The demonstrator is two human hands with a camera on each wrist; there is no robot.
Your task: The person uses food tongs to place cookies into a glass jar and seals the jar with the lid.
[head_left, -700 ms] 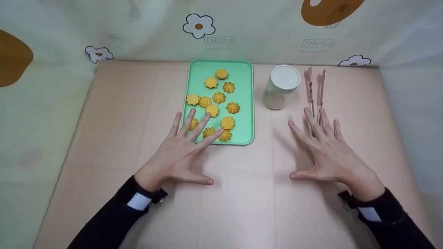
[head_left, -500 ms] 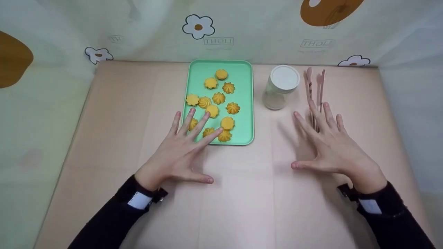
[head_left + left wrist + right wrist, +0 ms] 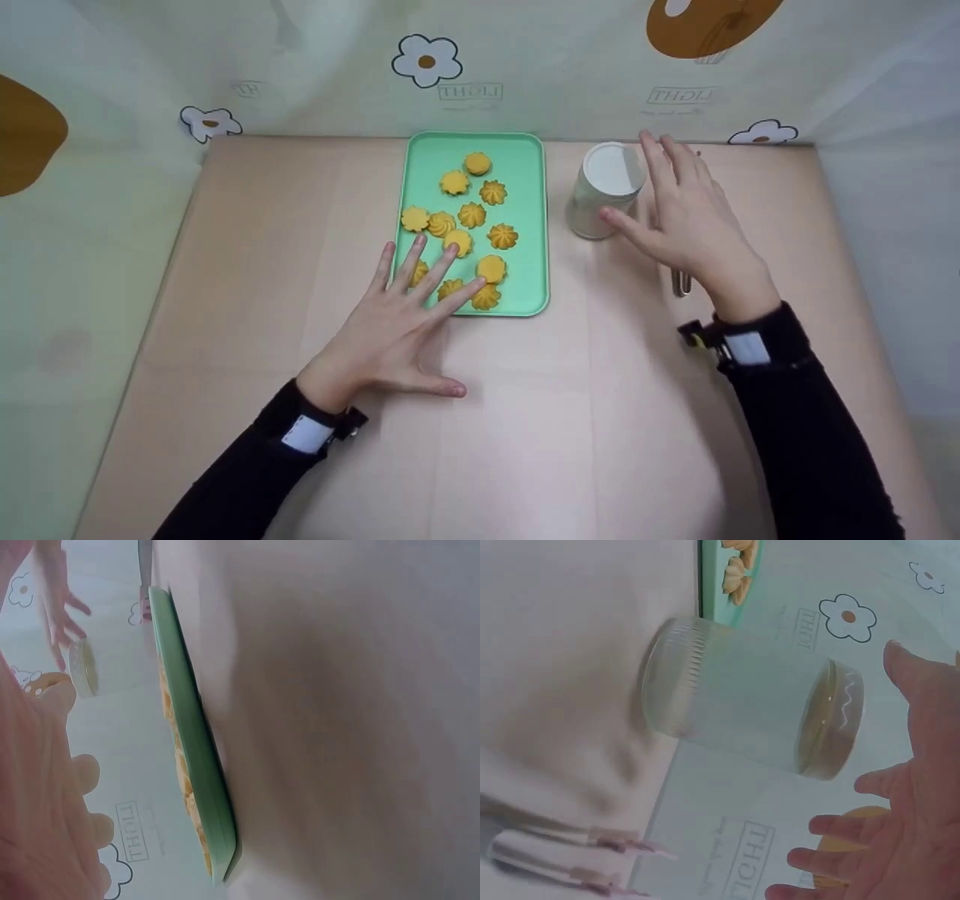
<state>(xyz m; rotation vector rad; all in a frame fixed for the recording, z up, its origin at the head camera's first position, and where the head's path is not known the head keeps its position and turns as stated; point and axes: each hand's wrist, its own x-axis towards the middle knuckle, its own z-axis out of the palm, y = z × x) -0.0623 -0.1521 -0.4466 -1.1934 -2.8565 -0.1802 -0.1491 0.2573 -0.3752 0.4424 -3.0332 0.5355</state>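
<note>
My right hand (image 3: 697, 217) is beside a clear glass jar (image 3: 592, 214) with a white lid (image 3: 609, 169). Its fingers are extended, with the thumb in front of the jar; the right wrist view shows space between this hand and the lid. Under that hand lie pink-tipped metal tongs (image 3: 604, 841), mostly hidden from the head camera. My left hand (image 3: 386, 337) is spread over the near left corner of a green tray (image 3: 529, 285) and holds nothing. On the tray are several yellow, flower-shaped cookies (image 3: 502, 236), some partly covered by the left fingers.
A light pinkish cloth (image 3: 517, 435) covers the table. Behind it and along both sides hangs a pale curtain (image 3: 315, 90) printed with flowers. The jar stands just right of the tray, near the table's back edge.
My right hand has moved forward from the near end of the tongs to the jar's right side, its fingers drawing closer together. The left hand stays nearly still.
</note>
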